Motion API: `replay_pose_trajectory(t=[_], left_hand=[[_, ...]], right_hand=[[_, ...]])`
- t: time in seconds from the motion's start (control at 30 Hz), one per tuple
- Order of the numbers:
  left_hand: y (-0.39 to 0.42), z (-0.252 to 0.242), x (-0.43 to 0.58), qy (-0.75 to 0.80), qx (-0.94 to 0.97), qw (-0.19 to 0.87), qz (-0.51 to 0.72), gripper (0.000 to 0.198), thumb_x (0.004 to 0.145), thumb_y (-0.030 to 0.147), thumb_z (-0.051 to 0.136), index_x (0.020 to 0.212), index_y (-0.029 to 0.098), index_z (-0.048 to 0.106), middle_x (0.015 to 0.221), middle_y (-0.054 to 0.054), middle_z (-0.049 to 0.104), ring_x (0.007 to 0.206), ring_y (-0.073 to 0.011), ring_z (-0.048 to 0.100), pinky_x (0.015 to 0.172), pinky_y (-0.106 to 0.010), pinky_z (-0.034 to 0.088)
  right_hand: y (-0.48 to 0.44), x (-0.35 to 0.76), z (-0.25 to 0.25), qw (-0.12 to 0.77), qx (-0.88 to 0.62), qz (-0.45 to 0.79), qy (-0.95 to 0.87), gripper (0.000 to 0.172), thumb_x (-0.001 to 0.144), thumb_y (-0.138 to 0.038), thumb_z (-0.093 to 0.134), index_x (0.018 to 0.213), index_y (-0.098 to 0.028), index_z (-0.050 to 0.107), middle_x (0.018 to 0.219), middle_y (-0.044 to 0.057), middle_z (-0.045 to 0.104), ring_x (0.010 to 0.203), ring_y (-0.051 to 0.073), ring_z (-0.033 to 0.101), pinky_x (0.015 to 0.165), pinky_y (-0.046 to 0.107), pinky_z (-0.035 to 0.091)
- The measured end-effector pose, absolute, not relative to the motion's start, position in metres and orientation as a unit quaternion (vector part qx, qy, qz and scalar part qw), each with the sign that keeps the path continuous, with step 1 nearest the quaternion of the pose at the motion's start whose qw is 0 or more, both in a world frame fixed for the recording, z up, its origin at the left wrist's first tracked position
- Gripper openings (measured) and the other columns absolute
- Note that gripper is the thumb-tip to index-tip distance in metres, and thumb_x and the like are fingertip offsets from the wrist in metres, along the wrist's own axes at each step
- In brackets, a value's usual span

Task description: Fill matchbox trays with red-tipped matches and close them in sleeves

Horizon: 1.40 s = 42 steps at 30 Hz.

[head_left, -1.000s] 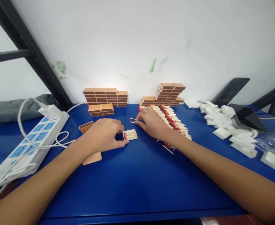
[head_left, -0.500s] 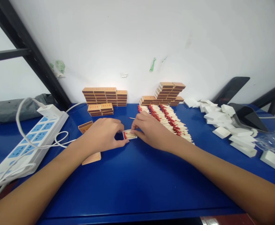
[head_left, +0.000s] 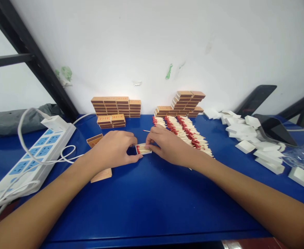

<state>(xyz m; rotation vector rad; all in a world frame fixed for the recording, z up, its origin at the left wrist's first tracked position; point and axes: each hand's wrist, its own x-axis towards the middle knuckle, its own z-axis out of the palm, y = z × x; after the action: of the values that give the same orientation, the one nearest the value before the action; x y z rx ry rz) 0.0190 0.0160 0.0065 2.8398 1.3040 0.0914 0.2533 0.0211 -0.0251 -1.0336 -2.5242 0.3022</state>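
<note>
A small white matchbox tray (head_left: pixel 143 153) holding red-tipped matches (head_left: pixel 141 149) lies on the blue table in the centre. My left hand (head_left: pixel 117 147) grips its left end, thumb at the near corner and index finger at the far one. At the right end, my right hand (head_left: pixel 164 142) has its fingers curled and pinched over the stick ends of the matches; the fingertips partly cover them. A single match (head_left: pixel 146 131) lies just beyond the right fingers. Long rows of loose matches (head_left: pixel 180 129) spread behind and beside my right hand.
Matchboxes stand stacked at the back left (head_left: pixel 110 107) and back right (head_left: pixel 186 102). Orange sleeves (head_left: pixel 101 175) lie by my left forearm. White empty trays (head_left: pixel 245 129) are heaped at the right, near a clear plastic bottle (head_left: pixel 302 155). A power strip (head_left: pixel 35 157) with cables sits left.
My right hand has shifted very slightly at the tray's right end. The tip of a matchstick now shows beside my right forearm. My left hand stays in place.
</note>
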Motion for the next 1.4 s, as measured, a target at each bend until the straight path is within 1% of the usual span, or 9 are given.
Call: replay_pose_trajectory(t=[0.1, 0.2, 0.37, 0.63, 0.77, 0.93, 1.13, 1.27, 1.4], left_hand=[[0.016, 0.006, 0.018, 0.416, 0.909, 0.009, 0.033, 0.028, 0.093, 0.047, 0.072, 0.093, 0.02, 0.077, 0.089, -0.004, 0.075, 0.08, -0.0222, 0.07, 0.064, -0.032, 0.042], [0.016, 0.006, 0.018, 0.414, 0.909, 0.012, 0.033, 0.029, 0.093, 0.048, 0.072, 0.095, 0.02, 0.078, 0.09, -0.004, 0.075, 0.08, -0.0223, 0.07, 0.064, -0.032, 0.042], [0.017, 0.005, 0.018, 0.414, 0.909, 0.024, 0.029, 0.03, 0.094, 0.048, 0.072, 0.098, 0.019, 0.079, 0.089, -0.004, 0.074, 0.078, -0.0219, 0.068, 0.065, -0.034, 0.041], [0.017, 0.005, 0.018, 0.414, 0.91, 0.022, 0.025, 0.031, 0.094, 0.049, 0.072, 0.1, 0.02, 0.08, 0.09, -0.004, 0.074, 0.079, -0.0225, 0.068, 0.065, -0.034, 0.039], [0.017, 0.005, 0.017, 0.415, 0.909, 0.025, 0.028, 0.031, 0.094, 0.049, 0.072, 0.101, 0.02, 0.079, 0.091, -0.004, 0.074, 0.081, -0.0223, 0.069, 0.066, -0.034, 0.039], [0.017, 0.007, 0.018, 0.417, 0.908, 0.028, 0.019, 0.031, 0.094, 0.049, 0.072, 0.1, 0.02, 0.08, 0.09, -0.003, 0.073, 0.079, -0.0216, 0.068, 0.066, -0.033, 0.039], [0.017, 0.006, 0.019, 0.417, 0.908, 0.023, 0.019, 0.032, 0.094, 0.05, 0.071, 0.097, 0.019, 0.079, 0.09, -0.003, 0.073, 0.079, -0.022, 0.068, 0.066, -0.034, 0.039], [0.017, 0.006, 0.018, 0.417, 0.909, 0.02, 0.017, 0.032, 0.095, 0.05, 0.071, 0.099, 0.02, 0.08, 0.09, -0.003, 0.073, 0.08, -0.0222, 0.068, 0.065, -0.034, 0.038], [0.017, 0.005, 0.017, 0.416, 0.909, 0.017, 0.018, 0.032, 0.094, 0.05, 0.072, 0.1, 0.02, 0.08, 0.089, -0.003, 0.073, 0.078, -0.0218, 0.067, 0.065, -0.034, 0.038]], right_hand=[[0.03, 0.256, -0.027, 0.225, -0.38, 0.101, -0.892, 0.012, 0.104, -0.02, 0.063, 0.093, -0.02, 0.069, 0.099, 0.008, 0.066, 0.097, 0.024, 0.058, 0.085, 0.038, 0.046], [0.046, 0.259, -0.031, 0.247, -0.435, 0.042, -0.865, 0.008, 0.102, -0.021, 0.067, 0.096, -0.019, 0.072, 0.096, 0.009, 0.069, 0.099, 0.027, 0.056, 0.087, 0.04, 0.044], [0.065, 0.259, -0.04, 0.207, -0.472, -0.009, -0.857, 0.009, 0.1, -0.025, 0.071, 0.098, -0.017, 0.075, 0.103, 0.013, 0.069, 0.105, 0.031, 0.053, 0.093, 0.045, 0.043], [0.066, 0.28, -0.035, 0.117, -0.447, -0.016, -0.887, 0.016, 0.103, -0.023, 0.064, 0.09, -0.018, 0.072, 0.1, 0.014, 0.071, 0.103, 0.031, 0.054, 0.089, 0.043, 0.042], [0.071, 0.297, -0.03, 0.133, -0.456, -0.013, -0.88, 0.016, 0.101, -0.022, 0.065, 0.087, -0.02, 0.07, 0.096, 0.012, 0.07, 0.099, 0.029, 0.054, 0.086, 0.041, 0.04], [0.079, 0.304, -0.028, 0.172, -0.488, -0.054, -0.854, 0.01, 0.101, -0.02, 0.063, 0.096, -0.02, 0.072, 0.103, 0.013, 0.07, 0.104, 0.03, 0.053, 0.086, 0.04, 0.038], [0.083, 0.304, -0.033, 0.124, -0.505, -0.07, -0.851, 0.012, 0.1, -0.019, 0.065, 0.09, -0.019, 0.072, 0.102, 0.013, 0.071, 0.104, 0.03, 0.053, 0.084, 0.039, 0.035], [0.084, 0.305, -0.034, 0.107, -0.501, -0.082, -0.855, 0.009, 0.099, -0.018, 0.067, 0.093, -0.019, 0.073, 0.104, 0.013, 0.071, 0.105, 0.031, 0.052, 0.081, 0.038, 0.033], [0.085, 0.304, -0.035, 0.094, -0.48, -0.104, -0.866, 0.015, 0.105, -0.021, 0.06, 0.098, -0.017, 0.074, 0.108, 0.016, 0.071, 0.106, 0.032, 0.052, 0.082, 0.039, 0.032]])
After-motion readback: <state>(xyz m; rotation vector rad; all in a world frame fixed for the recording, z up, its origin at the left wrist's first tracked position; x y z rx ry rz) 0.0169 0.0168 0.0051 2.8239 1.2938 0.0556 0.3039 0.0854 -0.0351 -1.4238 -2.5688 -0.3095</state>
